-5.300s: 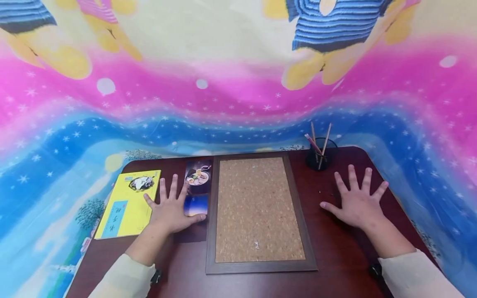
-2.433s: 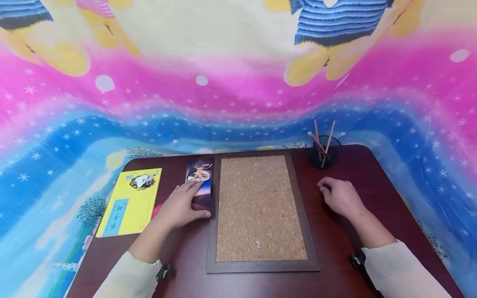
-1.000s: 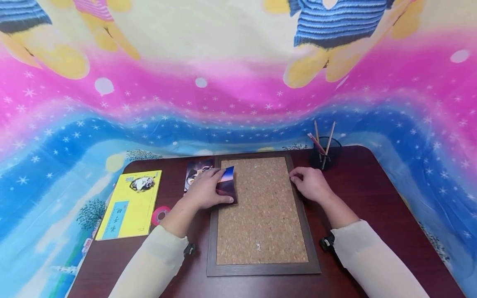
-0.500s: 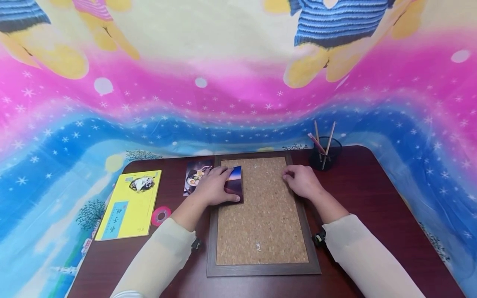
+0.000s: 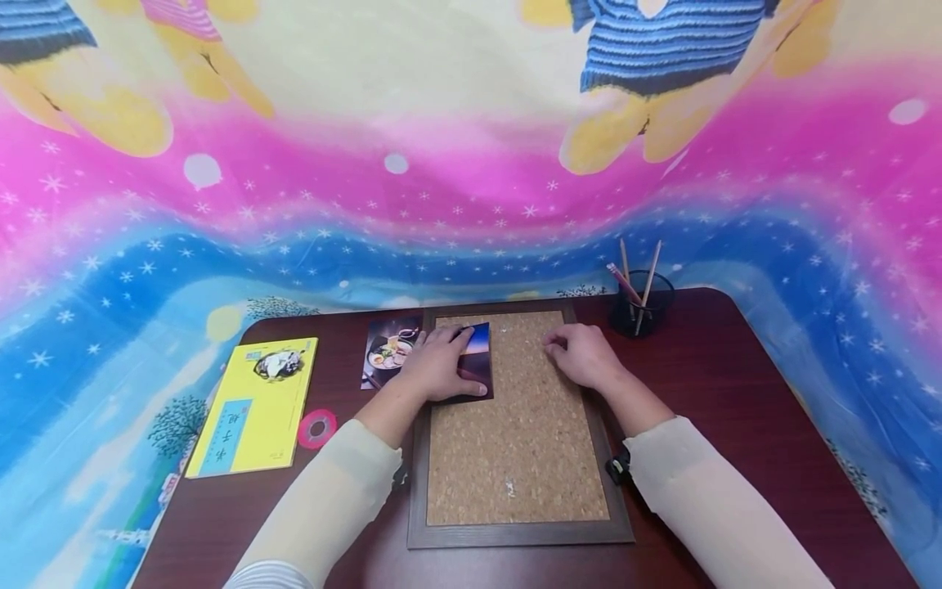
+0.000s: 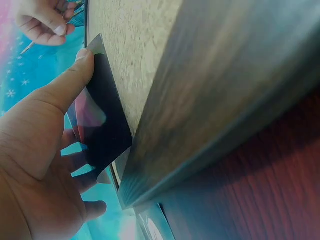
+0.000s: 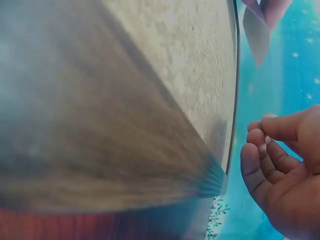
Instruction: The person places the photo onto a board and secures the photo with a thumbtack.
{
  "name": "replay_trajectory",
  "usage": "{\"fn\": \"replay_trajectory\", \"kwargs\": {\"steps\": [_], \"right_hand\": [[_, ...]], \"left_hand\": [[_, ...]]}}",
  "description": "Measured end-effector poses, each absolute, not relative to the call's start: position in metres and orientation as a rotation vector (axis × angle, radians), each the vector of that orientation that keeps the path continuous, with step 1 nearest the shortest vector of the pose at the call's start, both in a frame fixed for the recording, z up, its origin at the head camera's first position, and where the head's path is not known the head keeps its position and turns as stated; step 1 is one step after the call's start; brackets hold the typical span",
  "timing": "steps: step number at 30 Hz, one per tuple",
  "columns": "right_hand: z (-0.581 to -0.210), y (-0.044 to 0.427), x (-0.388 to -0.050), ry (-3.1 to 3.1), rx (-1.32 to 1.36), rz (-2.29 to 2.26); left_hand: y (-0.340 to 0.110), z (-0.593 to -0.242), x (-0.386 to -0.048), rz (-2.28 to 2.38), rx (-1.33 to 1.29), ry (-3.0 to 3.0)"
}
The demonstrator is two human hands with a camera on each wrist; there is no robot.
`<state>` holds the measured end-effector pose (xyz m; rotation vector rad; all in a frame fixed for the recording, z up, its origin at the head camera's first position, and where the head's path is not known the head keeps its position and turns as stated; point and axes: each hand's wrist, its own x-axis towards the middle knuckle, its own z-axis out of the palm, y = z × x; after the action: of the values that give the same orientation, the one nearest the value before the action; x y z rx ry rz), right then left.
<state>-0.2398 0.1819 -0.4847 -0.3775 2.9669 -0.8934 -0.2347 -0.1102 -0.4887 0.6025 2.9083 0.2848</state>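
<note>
Left hand (image 5: 441, 364) pinches dark photo (image 5: 480, 360) over upper left of corkboard (image 5: 522, 450) — contact with it unclear. Right hand (image 5: 585, 356), fingers curled, above upper right — can't tell if it holds anything. Bowl picture (image 5: 388, 352) on counter (image 5: 692, 360), left side.

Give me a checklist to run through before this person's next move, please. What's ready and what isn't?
1. Left hand has a grip on the dusk-sky photo: ok.
2. Photo is over the corkboard: ok, at its upper left.
3. Photo lies flat on the cork: not ok; it appears tilted up in the left wrist view.
4. Right hand has something ready to use: cannot tell; its curled fingertips could hide a small thing.
5. Ramen photo is off the cork: ok, on the table left of the board.
</note>
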Motion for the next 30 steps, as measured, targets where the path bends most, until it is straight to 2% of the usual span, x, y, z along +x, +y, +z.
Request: {"fn": "replay_trajectory", "kwargs": {"steps": [16,30], "right_hand": [[-0.485,0.170,-0.247,2.938,-0.408,-0.889],[-0.485,0.150,-0.258,2.951,-0.453,-0.875]], "left_hand": [[-0.101,-0.496,-0.252,0.292,0.584,2.838],[-0.108,-0.492,-0.251,0.323,0.594,2.848]]}}
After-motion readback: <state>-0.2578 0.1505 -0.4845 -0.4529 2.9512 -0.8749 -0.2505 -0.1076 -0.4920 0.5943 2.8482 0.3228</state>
